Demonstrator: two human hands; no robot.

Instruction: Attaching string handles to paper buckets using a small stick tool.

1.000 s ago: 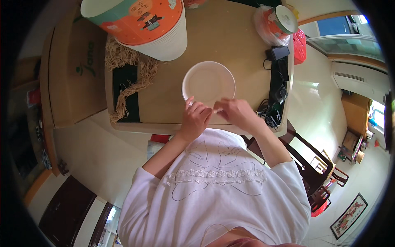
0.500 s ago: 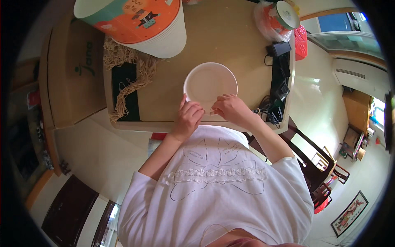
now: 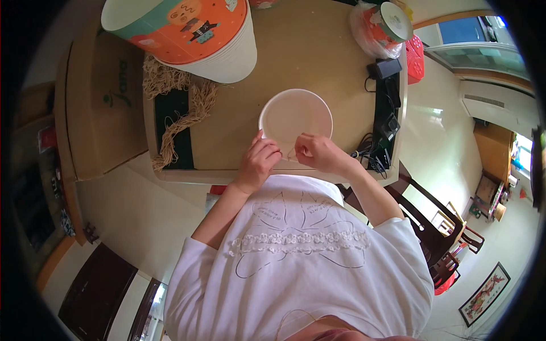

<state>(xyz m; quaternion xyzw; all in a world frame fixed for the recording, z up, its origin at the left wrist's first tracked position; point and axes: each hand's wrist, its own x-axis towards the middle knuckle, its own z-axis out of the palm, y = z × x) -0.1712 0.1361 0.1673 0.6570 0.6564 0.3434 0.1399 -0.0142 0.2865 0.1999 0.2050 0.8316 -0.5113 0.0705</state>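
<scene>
A white round paper bucket [image 3: 296,116] stands close to the table's near edge, its open mouth facing up. At its near left side is my left hand [image 3: 260,162], one finger up against the rim and the others curled round the near wall. My right hand [image 3: 319,153] is closed in a pinch at the near right of the bucket. A thin pale string [image 3: 291,154] runs between my two hands, by the near side of the bucket; its ends are hidden by my fingers.
Stacked paper buckets [image 3: 227,59] with an orange printed one on top stand far left. Loose beige twine [image 3: 190,116] lies below them. A wrapped printed tub [image 3: 392,25], a black adapter [image 3: 387,68] and cables line the right edge. A cardboard box [image 3: 105,108] stands left.
The bucket has shifted slightly right. My right hand has rolled and drawn its fingers in more tightly, up a little. My left hand stays nearly where it was.
</scene>
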